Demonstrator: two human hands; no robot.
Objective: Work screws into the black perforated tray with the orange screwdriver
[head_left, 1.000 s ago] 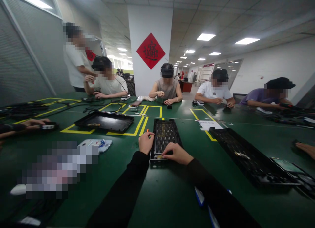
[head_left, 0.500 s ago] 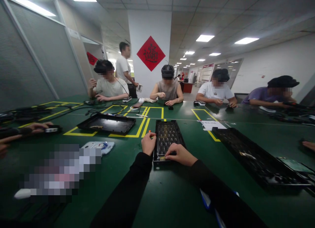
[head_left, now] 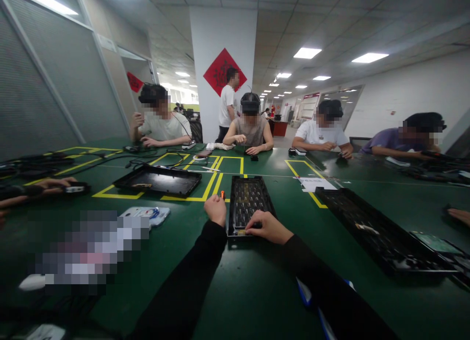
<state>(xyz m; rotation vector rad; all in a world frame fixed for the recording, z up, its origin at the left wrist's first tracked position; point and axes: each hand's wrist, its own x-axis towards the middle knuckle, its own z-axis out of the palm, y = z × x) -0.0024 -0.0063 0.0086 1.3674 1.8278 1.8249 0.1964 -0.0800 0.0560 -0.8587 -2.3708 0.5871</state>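
A black rectangular tray (head_left: 253, 195) with rows of small shiny pieces stands upright in the view, in front of me on the green table. My left hand (head_left: 216, 209) is closed just outside the tray's left edge, beside a small orange-tipped thing (head_left: 222, 194); whether it grips that thing is hidden. Over the tray's near right corner, my right hand (head_left: 270, 226) has thumb and index finger pinched together at a small yellowish piece (head_left: 241, 232). What lies between those fingertips is too small to make out.
To the left lie another black tray (head_left: 157, 179), a phone-like item (head_left: 159, 215) and cables. A long black tray (head_left: 382, 232) and a white paper (head_left: 317, 184) are on the right. Several people sit across the table, and other hands show at both side edges.
My left hand has moved slightly left, off the tray's edge, and closed up. My right hand stays at the near corner. A standing person has walked rightward behind the seated people.
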